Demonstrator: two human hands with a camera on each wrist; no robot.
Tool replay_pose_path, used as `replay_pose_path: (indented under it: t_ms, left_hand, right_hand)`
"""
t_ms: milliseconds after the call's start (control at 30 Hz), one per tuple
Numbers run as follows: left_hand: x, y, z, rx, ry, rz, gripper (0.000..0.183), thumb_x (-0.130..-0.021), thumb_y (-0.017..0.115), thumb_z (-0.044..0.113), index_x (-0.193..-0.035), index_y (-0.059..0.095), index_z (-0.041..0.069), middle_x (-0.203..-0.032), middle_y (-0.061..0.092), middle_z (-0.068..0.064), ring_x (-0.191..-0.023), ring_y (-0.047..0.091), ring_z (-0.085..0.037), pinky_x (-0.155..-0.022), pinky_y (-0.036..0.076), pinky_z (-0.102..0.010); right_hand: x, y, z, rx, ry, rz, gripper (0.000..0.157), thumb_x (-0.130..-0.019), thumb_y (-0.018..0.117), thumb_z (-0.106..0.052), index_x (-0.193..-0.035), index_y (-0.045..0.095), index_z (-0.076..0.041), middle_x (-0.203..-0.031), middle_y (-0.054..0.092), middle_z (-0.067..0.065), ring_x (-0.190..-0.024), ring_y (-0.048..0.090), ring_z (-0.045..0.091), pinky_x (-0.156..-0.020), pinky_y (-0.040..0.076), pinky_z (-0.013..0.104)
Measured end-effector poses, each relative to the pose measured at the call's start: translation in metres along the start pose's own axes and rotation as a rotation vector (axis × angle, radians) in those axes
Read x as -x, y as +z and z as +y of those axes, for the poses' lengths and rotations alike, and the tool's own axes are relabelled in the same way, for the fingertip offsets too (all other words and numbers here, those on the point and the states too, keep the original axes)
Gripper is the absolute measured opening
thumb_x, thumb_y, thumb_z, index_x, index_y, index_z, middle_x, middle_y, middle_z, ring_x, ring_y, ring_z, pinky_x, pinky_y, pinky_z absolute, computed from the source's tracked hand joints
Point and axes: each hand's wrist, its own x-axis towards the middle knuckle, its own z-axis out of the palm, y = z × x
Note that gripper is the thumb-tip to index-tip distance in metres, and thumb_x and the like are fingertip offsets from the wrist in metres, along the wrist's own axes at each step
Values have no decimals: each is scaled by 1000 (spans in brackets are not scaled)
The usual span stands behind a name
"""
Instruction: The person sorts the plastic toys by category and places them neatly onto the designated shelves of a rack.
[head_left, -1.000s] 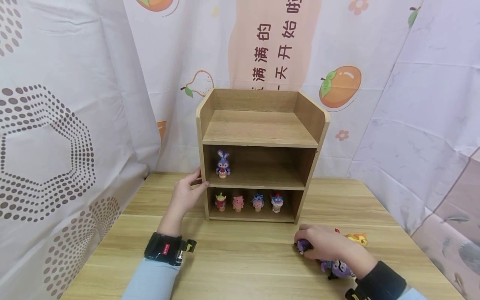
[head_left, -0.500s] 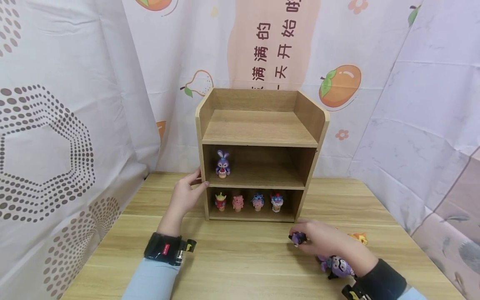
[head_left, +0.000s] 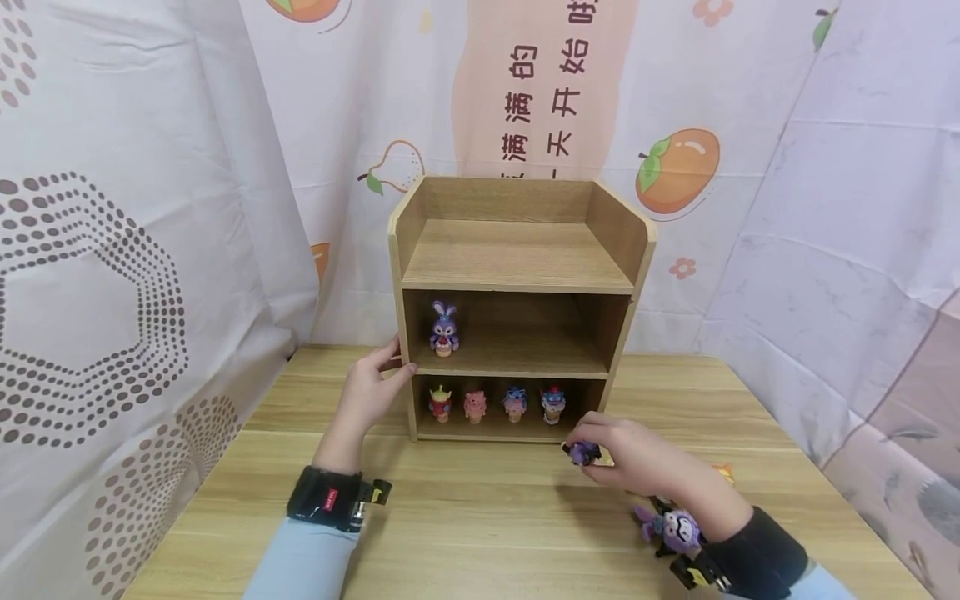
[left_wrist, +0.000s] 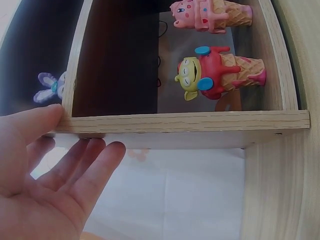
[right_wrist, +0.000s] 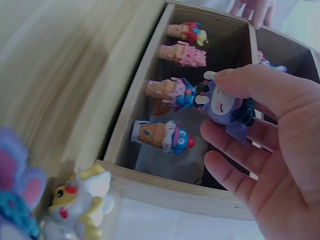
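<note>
A purple figurine (head_left: pixel 582 452) with black and white parts is pinched in my right hand (head_left: pixel 626 452), above the table just in front of the wooden shelf's lower right. In the right wrist view, thumb and fingers hold the figurine (right_wrist: pixel 222 105) by its sides. My left hand (head_left: pixel 372 385) grips the left side panel of the wooden shelf (head_left: pixel 517 287); in the left wrist view the thumb lies on the front edge and fingertips touch the outer side. A purple rabbit figurine (head_left: pixel 444 330) stands in the middle compartment. Several cone-based figurines, including a pink one (head_left: pixel 475 406), line the bottom compartment.
More figurines lie on the table (head_left: pixel 465 533) by my right forearm, among them a purple one (head_left: pixel 678 531) and a yellow-orange one (head_left: pixel 724 472). A printed curtain (head_left: pixel 360 67) hangs behind the shelf.
My right hand has lifted the purple figurine off the right of the table and carried it left and toward the shelf. My left hand stays on the shelf's side.
</note>
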Motion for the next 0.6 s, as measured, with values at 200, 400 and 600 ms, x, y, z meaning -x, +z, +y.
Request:
replay_pose_path:
  t_ms: [200, 400, 600]
  left_hand:
    - [1, 0, 1, 0, -16, -3, 60, -97, 72, 20, -151, 48, 6, -147, 53, -19, -119, 64, -38, -93, 56, -48]
    - [1, -1, 1, 2, -24, -2, 60, -97, 72, 20, -150, 49, 6, -147, 53, -18, -119, 64, -38, -93, 56, -48]
    - [1, -1, 1, -2, -33, -8, 60, -97, 72, 21, -151, 48, 7, -148, 52, -18, -120, 63, -37, -93, 56, -48]
  right_hand:
    - [-7, -5, -3, 20, -16, 68, 30, -86, 79, -8, -115, 71, -13, -111, 63, -8, -94, 62, 4, -76, 58, 28]
    - [-17, -13, -8, 34, -13, 94, 31, -88, 78, -11, -118, 71, -12, -115, 62, -7, -98, 63, 7, -78, 58, 30]
    - [-25, -18, -13, 64, -14, 170, 32, -84, 79, -7, -116, 71, -10, -113, 65, -4, -90, 62, 6, -71, 56, 27]
